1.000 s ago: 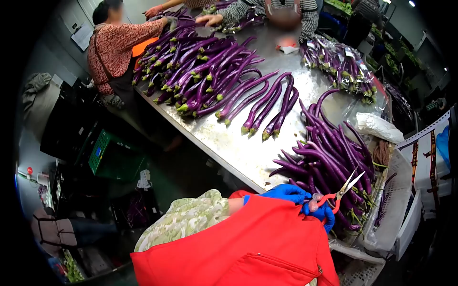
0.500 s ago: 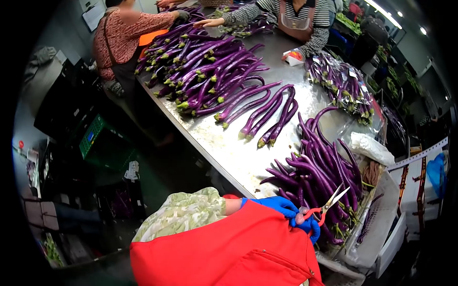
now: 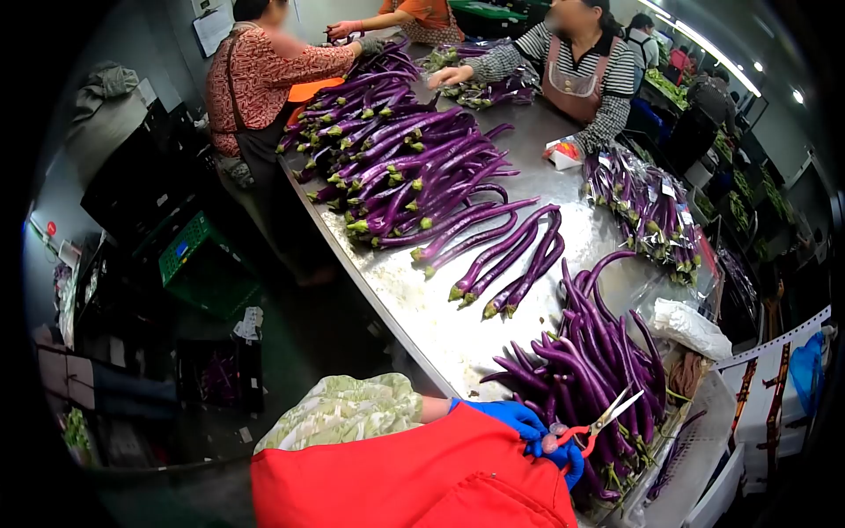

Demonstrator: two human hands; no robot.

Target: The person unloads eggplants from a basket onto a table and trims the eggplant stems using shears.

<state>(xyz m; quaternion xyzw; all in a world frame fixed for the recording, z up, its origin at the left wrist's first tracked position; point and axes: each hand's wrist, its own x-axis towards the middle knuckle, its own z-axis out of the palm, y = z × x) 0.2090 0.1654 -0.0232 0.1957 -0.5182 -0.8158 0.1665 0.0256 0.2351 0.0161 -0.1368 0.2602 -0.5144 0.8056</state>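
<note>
My left hand (image 3: pixel 519 417), in a blue glove, reaches out of a green-and-white patterned sleeve (image 3: pixel 348 414) with its fingers curled together; whatever it may hold is hidden. Just beside it, my right hand (image 3: pixel 566 458), gloved in blue too, is closed on red-handled scissors (image 3: pixel 602 423). The blades stand apart and point up to the right. Small pinkish round bits show between the two hands; I cannot make them out. Under and behind the scissors lies a heap of long purple eggplants (image 3: pixel 588 361), stems towards me. A red apron (image 3: pixel 405 475) covers much of my arms.
More eggplants (image 3: pixel 414 167) are piled along the metal table (image 3: pixel 387 286), with a few (image 3: pixel 510 264) laid apart. Bagged eggplants (image 3: pixel 647 207) lie at the right, near a white crate (image 3: pixel 695 440). Co-workers (image 3: pixel 273 79) stand around the far end. A green crate (image 3: pixel 207 264) sits lower left.
My view has tilted up, so the table and people sit lower in the picture. My hands and the scissors stay close together over the heap. One co-worker's hand remains stretched over the pile.
</note>
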